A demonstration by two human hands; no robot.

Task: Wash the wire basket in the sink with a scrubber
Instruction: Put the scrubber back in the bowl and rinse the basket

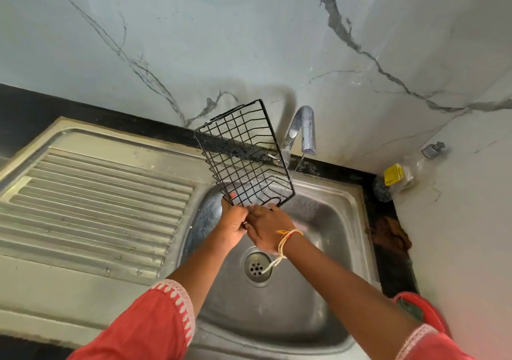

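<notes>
Centre frame, a left hand (234, 225) clenches the bottom corner of a black wire basket (243, 154), while the right hand (267, 226) lies just beside it at the same lower edge; whether its fingers curl round a wire cannot be told. No scrubber can be made out. The basket rises up and away from the grip, tilted toward the upper middle of the frame, over the steel sink (343, 221) and just left of the tap (303, 129), from which a thin stream runs. Held by one low corner (nearly all its length above the hands), the wet basket could swing or slip, strike the tap, or drop into the sink.
</notes>
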